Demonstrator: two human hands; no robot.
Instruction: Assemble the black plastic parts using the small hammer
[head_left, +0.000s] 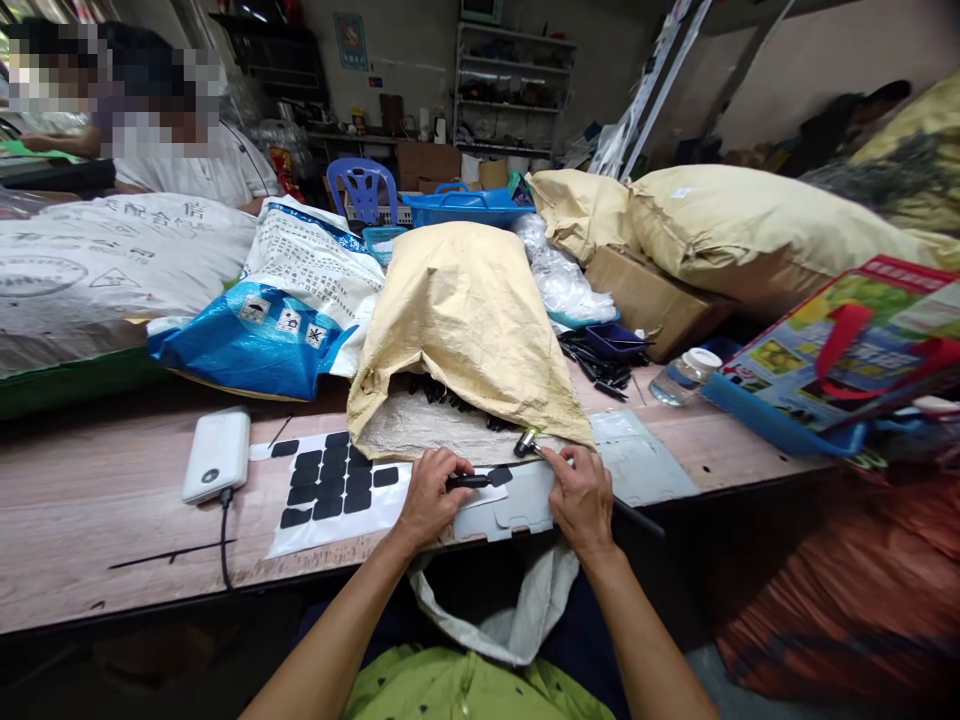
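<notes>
My left hand [429,492] pinches a small black plastic part [471,481] and presses it onto a grey metal plate [517,505] at the table's front edge. My right hand [581,497] grips a small hammer [528,441] with a metal head and a black handle that sticks out to the right. Left of my hands lies a white sheet with several black square pads [327,482]. Behind my hands an open tan sack [472,330] lies on its side with black parts showing in its mouth.
A white power bank [217,453] with a black cable lies at the left. Blue-and-white sacks [292,300], a cardboard box [649,300], a clear bottle [681,377] and a colourful bag [847,350] crowd the table's back. A person sits far left. A white bag [510,620] hangs at my lap.
</notes>
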